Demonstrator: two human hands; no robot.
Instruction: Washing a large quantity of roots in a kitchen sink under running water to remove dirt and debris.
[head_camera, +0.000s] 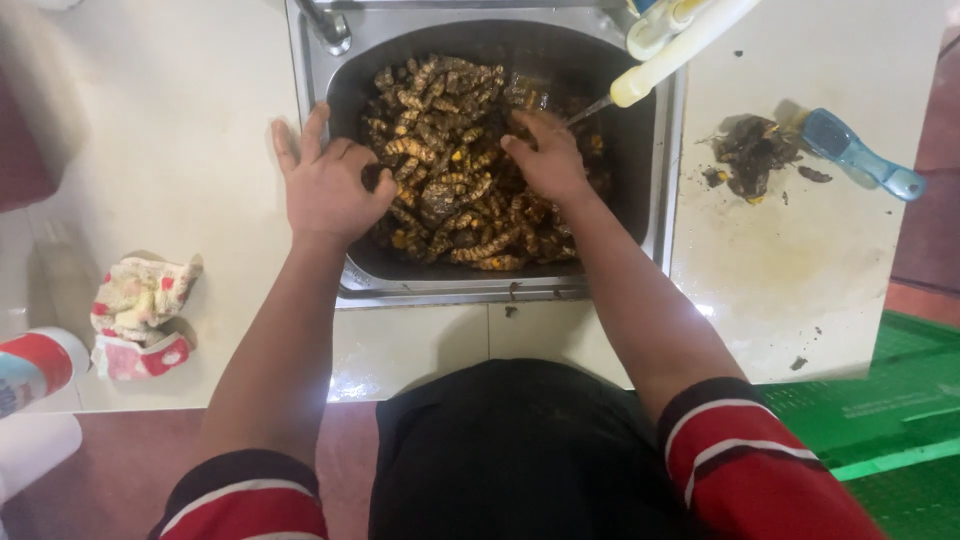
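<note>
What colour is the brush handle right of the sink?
Translucent light blue brush, lying on the white counter; head view.

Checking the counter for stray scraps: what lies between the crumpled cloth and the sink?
In the head view, only bare white counter lies between the crumpled cloth and the sink.

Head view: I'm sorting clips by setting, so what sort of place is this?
Most likely a home kitchen. A steel sink set in a pale counter holds a heap of muddy roots, with both hands in it. A faucet, a brush and a crumpled cloth sit nearby.
</note>
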